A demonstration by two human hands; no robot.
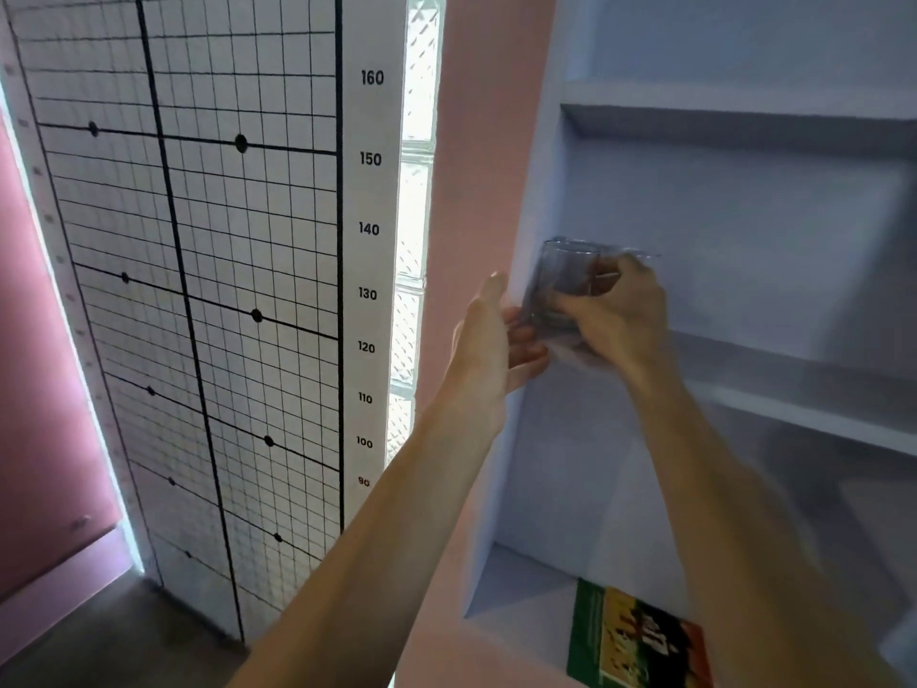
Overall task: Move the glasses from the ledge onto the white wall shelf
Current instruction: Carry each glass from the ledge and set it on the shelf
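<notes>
Glass: a clear, round drinking glass (565,285) is up at the left end of the middle board of the white wall shelf (794,389), just beside the left side wall; whether its bottom touches the board I cannot tell, the picture is blurred there.
Booklet: nearest to the camera, a green, yellow and red printed booklet (640,638) lies flat on the lowest board of the shelf, under the right forearm.
Forearms: both bare forearms come from the lower edge and rise toward the glass, the left one from the lower middle, the right one from the lower right corner.
Left hand: the left hand (491,340) is at the front edge of the left side wall, palm turned to the glass; its fingers (526,335) are loosely spread and bent beside the lower part of the glass, but if they touch it I cannot tell.
Right hand: the right hand (615,315) holds the glass from the right side; its fingers (570,302) are closed around the wall of the glass.
Shelf: white boards, one above the glass and one below it.
Wall: a pink wall strip (476,166) stands just left of the shelf.
Window: a narrow bright glass-block window (414,216) is left of the pink strip.
Chart: farther left, a white board with black grid lines, black dots and a number scale (369,230) from 90 to 160.
Floor: grey floor (99,638) under the chart.
</notes>
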